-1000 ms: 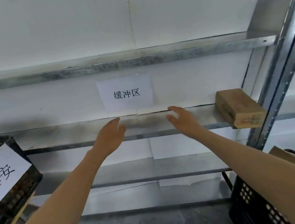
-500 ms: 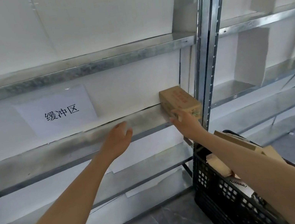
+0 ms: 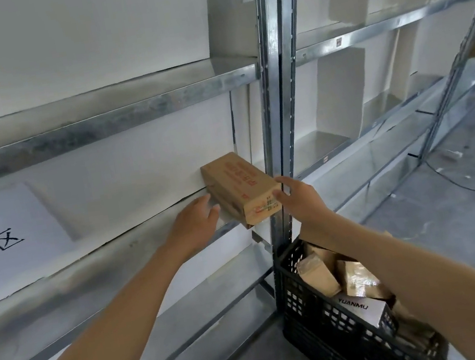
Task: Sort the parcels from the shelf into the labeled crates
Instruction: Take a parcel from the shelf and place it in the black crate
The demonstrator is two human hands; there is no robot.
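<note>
Black crate [image 3: 325, 319] nearest, on floor at foot of shelf post, already holding several cardboard parcels [image 3: 334, 276]; much sorting looks done. Crate's label not visible. Left hand [image 3: 194, 223] spread flat, fingers at box's left side. Right hand [image 3: 300, 197] spread at box's front right corner, thumb on end face; neither clamped yet. Brown box [image 3: 241, 188] rests on metal shelf [image 3: 93, 266], end overhanging front edge, just beside post. Appears last parcel in visible bay. Remaining: grasp, lift, read destination, drop into matching crate. Paper sign [image 3: 1, 241] on back wall.
</note>
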